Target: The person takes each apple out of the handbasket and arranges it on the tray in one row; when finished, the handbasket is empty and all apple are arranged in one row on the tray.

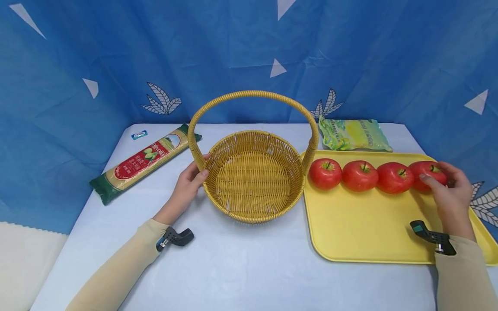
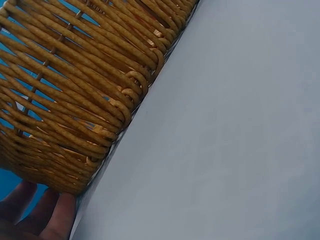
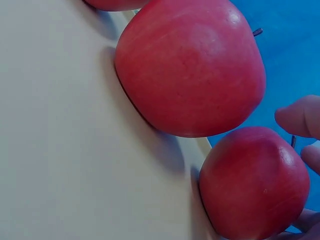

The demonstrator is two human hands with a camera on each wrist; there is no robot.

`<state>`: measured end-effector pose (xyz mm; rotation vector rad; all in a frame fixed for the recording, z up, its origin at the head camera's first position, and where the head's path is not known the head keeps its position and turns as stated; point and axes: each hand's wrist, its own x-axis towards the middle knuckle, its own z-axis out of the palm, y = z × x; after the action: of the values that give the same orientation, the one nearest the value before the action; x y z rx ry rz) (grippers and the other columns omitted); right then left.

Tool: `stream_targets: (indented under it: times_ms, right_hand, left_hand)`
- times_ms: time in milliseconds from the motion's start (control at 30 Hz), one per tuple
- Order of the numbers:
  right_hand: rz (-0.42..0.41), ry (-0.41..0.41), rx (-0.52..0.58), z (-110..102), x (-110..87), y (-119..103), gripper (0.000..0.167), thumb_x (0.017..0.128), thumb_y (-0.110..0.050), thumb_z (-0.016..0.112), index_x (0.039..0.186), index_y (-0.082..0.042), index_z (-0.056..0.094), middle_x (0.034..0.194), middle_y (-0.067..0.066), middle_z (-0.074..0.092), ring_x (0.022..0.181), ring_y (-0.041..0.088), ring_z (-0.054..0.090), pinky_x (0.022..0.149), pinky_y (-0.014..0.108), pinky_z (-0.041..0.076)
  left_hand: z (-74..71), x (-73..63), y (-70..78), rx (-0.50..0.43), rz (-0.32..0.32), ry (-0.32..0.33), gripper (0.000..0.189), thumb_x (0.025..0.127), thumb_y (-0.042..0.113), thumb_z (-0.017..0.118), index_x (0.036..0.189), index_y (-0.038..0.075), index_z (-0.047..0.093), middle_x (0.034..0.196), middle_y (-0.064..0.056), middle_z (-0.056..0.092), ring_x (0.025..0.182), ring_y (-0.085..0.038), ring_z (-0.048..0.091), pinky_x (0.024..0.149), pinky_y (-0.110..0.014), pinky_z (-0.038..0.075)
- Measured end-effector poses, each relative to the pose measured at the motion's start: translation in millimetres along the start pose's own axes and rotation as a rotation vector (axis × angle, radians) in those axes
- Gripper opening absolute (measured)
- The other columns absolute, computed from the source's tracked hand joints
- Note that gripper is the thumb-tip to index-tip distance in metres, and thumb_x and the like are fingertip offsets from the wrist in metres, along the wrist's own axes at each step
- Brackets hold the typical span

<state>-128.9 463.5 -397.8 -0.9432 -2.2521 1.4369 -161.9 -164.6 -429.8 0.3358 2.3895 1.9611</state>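
A round yellow wicker basket [image 1: 253,179] with a tall arched handle stands on the table, its inside bare. My left hand [image 1: 189,181] holds its left side by the foot of the handle, thumb in front. In the left wrist view, fingertips [image 2: 61,212] touch the woven wall [image 2: 75,75]. Several red apples line the far side of a yellow tray [image 1: 362,233]. My right hand [image 1: 455,194] curls round the rightmost apple [image 1: 422,170], thumb over its near side, fingers at its right. The right wrist view shows this apple [image 3: 252,185] resting on the tray.
A green and yellow packet [image 1: 355,134] lies behind the tray. Left of the basket lies a bag of pasta [image 1: 144,162], with a small blue-green packet [image 1: 139,134] beyond it. A blue curtain [image 1: 233,52] hangs behind the white table [image 1: 249,268].
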Motion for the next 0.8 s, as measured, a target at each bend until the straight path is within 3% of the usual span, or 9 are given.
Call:
stream_targets:
  times_ms: [133, 433, 533, 633, 733, 800]
  right_hand:
    - [0.016, 0.033, -0.012, 5.1, 1.5, -2.6, 0.062, 0.099, -0.019, 0.066, 0.154, -0.037, 0.042, 0.153, -0.025, 0.041, 0.122, -0.008, 0.034, 0.122, 0.017, 0.03]
    - [0.026, 0.08, -0.013, 6.0, 7.8, -3.9, 0.064, 0.098, -0.017, 0.066, 0.153, -0.039, 0.042, 0.162, -0.018, 0.036, 0.134, -0.006, 0.034, 0.126, 0.024, 0.027]
    - [-0.006, 0.096, -0.027, 4.3, 6.9, -6.7, 0.063, 0.099, -0.017, 0.064, 0.153, -0.039, 0.041, 0.164, -0.016, 0.034, 0.144, 0.0, 0.032, 0.127, 0.026, 0.025]
    - [-0.043, 0.114, -0.042, 3.3, 5.0, -10.6, 0.06, 0.1, -0.018, 0.06, 0.153, -0.038, 0.041, 0.165, -0.013, 0.033, 0.15, 0.006, 0.029, 0.128, 0.026, 0.024]
    - [-0.036, 0.128, -0.03, -0.7, 2.5, -16.4, 0.06, 0.1, -0.015, 0.059, 0.153, -0.038, 0.041, 0.165, -0.015, 0.032, 0.152, 0.006, 0.027, 0.128, 0.025, 0.021]
    - [-0.026, 0.117, -0.038, -3.6, 1.6, -20.5, 0.062, 0.1, -0.014, 0.058, 0.154, -0.038, 0.04, 0.165, -0.017, 0.031, 0.156, 0.008, 0.021, 0.129, 0.026, 0.019]
  left_hand:
    - [-0.1, -0.2, 0.0, 0.002, 0.0, 0.006, 0.051, 0.107, 0.019, 0.049, 0.157, 0.012, 0.039, 0.161, -0.017, 0.04, 0.143, -0.039, 0.045, 0.094, -0.011, 0.051]
    - [-0.2, -0.8, 0.8, 0.029, 0.007, 0.008, 0.05, 0.107, 0.018, 0.05, 0.156, 0.013, 0.04, 0.162, -0.014, 0.041, 0.142, -0.037, 0.047, 0.094, -0.013, 0.052]
    - [-3.2, 0.4, 3.5, 0.079, -0.004, 0.012, 0.05, 0.106, 0.017, 0.052, 0.156, 0.014, 0.042, 0.16, -0.013, 0.044, 0.14, -0.036, 0.05, 0.101, -0.023, 0.052]
    - [-8.2, 2.3, 7.2, 0.156, -0.011, -0.004, 0.052, 0.106, 0.019, 0.055, 0.156, 0.015, 0.043, 0.159, -0.014, 0.046, 0.138, -0.038, 0.053, 0.108, -0.042, 0.051]
    - [-13.5, 4.6, 13.4, 0.226, -0.014, -0.048, 0.055, 0.105, 0.022, 0.056, 0.157, 0.016, 0.04, 0.156, -0.017, 0.048, 0.135, -0.041, 0.055, 0.107, -0.056, 0.05]
    - [-18.2, 5.7, 17.9, 0.263, -0.015, -0.07, 0.058, 0.105, 0.024, 0.057, 0.158, 0.016, 0.038, 0.154, -0.017, 0.05, 0.134, -0.042, 0.056, 0.107, -0.059, 0.05]
